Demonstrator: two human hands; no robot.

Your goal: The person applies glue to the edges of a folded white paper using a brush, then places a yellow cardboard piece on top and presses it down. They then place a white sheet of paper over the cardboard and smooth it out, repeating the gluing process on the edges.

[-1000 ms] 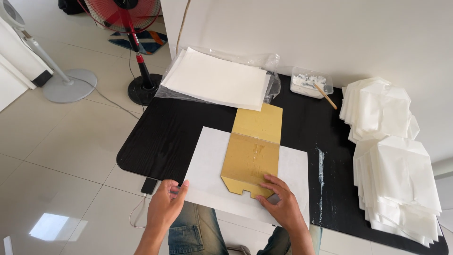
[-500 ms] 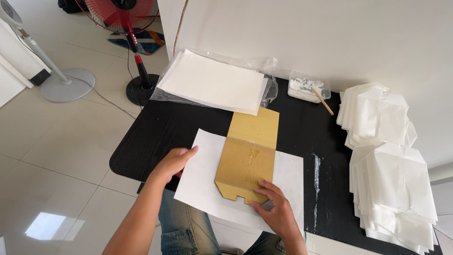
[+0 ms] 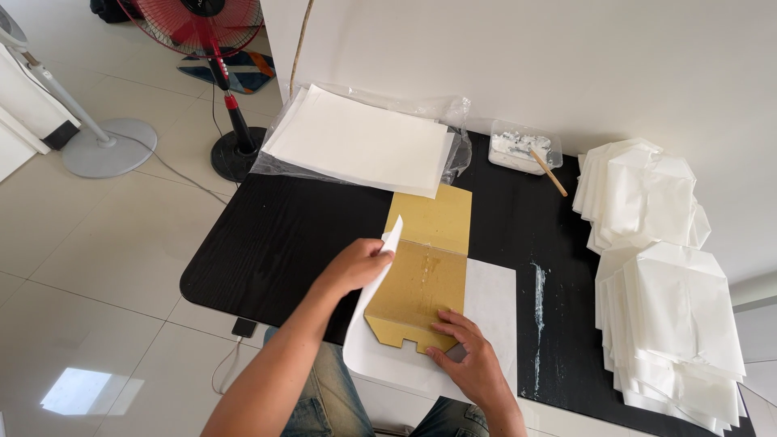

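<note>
Left hand (image 3: 354, 265) is gripping the white sheet's (image 3: 492, 301) raised left edge; right hand (image 3: 468, 362) is lying open, pressing the brown cardboard template (image 3: 425, 279) flat on the black counter (image 3: 275, 235)

Left of my left hand (image 3: 356, 265) fingers the black table (image 3: 275, 243) lies bare; ahead sits the paper stack (image 3: 360, 142), rightward the cardboard (image 3: 425, 275).

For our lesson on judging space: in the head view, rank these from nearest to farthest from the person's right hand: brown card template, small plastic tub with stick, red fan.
1. Brown card template: under the right hand.
2. Small plastic tub with stick: back of the table, by the wall.
3. Red fan: on the floor, far left.
</note>
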